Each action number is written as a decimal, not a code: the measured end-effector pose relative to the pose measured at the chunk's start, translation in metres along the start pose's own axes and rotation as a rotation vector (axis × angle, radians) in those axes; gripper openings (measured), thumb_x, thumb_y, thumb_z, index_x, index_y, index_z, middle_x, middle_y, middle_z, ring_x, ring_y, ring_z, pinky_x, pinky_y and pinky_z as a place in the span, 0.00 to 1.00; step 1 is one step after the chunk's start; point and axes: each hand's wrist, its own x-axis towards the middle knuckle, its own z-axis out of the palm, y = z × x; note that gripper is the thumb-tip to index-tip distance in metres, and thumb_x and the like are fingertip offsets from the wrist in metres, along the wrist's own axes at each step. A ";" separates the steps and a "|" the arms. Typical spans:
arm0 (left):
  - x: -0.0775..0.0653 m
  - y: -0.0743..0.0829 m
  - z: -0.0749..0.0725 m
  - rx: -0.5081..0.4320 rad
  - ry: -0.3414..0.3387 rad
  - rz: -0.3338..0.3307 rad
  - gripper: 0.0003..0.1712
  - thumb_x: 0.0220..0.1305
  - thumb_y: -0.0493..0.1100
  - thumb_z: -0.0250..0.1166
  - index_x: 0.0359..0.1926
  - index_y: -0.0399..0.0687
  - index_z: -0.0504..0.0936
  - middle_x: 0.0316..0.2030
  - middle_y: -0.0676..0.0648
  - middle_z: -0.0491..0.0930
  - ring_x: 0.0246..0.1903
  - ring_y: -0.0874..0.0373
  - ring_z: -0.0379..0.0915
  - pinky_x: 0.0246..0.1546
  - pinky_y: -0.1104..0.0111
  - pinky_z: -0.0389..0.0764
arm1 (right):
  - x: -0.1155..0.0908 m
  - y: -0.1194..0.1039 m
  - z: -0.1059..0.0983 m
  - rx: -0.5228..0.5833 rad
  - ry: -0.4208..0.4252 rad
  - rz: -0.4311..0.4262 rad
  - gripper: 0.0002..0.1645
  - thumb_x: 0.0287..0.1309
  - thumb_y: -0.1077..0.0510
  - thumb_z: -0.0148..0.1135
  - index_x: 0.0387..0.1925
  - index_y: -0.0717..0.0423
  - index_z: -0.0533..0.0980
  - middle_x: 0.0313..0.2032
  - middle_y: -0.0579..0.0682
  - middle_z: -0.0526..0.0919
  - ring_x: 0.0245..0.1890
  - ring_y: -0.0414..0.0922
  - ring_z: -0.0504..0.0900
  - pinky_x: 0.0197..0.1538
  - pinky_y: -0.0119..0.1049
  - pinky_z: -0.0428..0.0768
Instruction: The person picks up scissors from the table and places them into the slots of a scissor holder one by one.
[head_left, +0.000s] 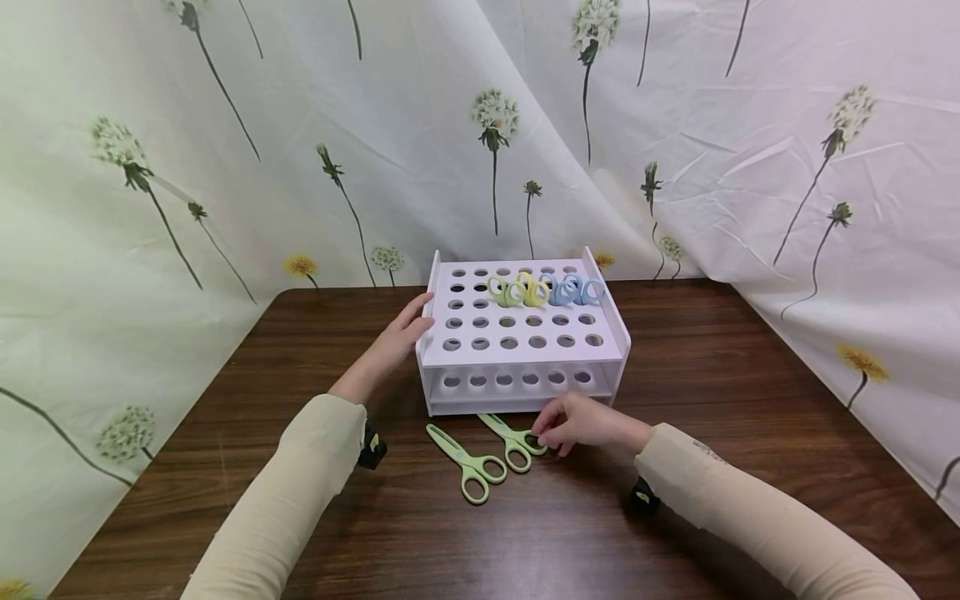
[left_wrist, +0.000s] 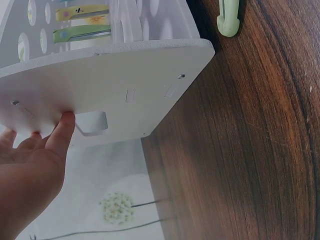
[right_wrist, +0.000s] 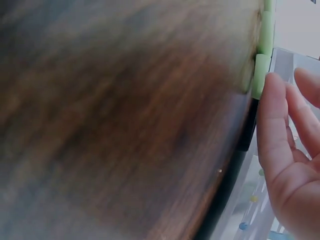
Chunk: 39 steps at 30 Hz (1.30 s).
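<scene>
On the left side panel of a white rack (head_left: pixel 517 360) with rows of round holes, my left hand (head_left: pixel 397 337) rests its fingertips. The left wrist view shows those fingers against the panel (left_wrist: pixel 130 90), beside a cut-out slot. Two pairs of green scissors lie in front of the rack. One pair (head_left: pixel 468 460) points up and left; the other pair (head_left: pixel 516 436) has its blade tips near the rack's base. My right hand (head_left: pixel 581 421) touches the right finger loop of this second pair. In the right wrist view a fingertip meets the green handle (right_wrist: pixel 260 77), the other fingers standing apart.
Green scissors (head_left: pixel 504 297), yellow scissors (head_left: pixel 534 295) and blue scissors (head_left: pixel 565 298) stand in one row of the rack, handles up. A dark wood table (head_left: pixel 345 533) carries everything. Behind it hangs a white floral cloth (head_left: pixel 427 150).
</scene>
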 end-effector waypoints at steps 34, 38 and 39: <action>-0.010 0.015 0.004 0.038 -0.004 -0.007 0.31 0.72 0.43 0.42 0.71 0.46 0.45 0.69 0.37 0.40 0.63 0.41 0.48 0.59 0.49 0.54 | 0.006 0.001 0.009 -0.192 -0.051 0.052 0.08 0.42 0.73 0.65 0.21 0.60 0.76 0.16 0.45 0.72 0.17 0.38 0.71 0.20 0.34 0.76; -0.010 0.015 0.004 0.036 -0.002 -0.018 0.31 0.72 0.44 0.41 0.71 0.47 0.44 0.69 0.37 0.41 0.62 0.41 0.50 0.59 0.49 0.55 | 0.007 0.001 0.009 -0.199 -0.055 0.050 0.08 0.43 0.73 0.65 0.21 0.59 0.77 0.15 0.44 0.72 0.17 0.37 0.71 0.20 0.34 0.76; -0.010 0.015 0.004 0.036 -0.002 -0.019 0.31 0.72 0.44 0.41 0.71 0.47 0.44 0.69 0.37 0.41 0.62 0.41 0.50 0.59 0.49 0.54 | 0.006 0.001 0.009 -0.201 -0.057 0.047 0.08 0.43 0.72 0.65 0.21 0.59 0.77 0.15 0.44 0.72 0.17 0.38 0.71 0.21 0.35 0.77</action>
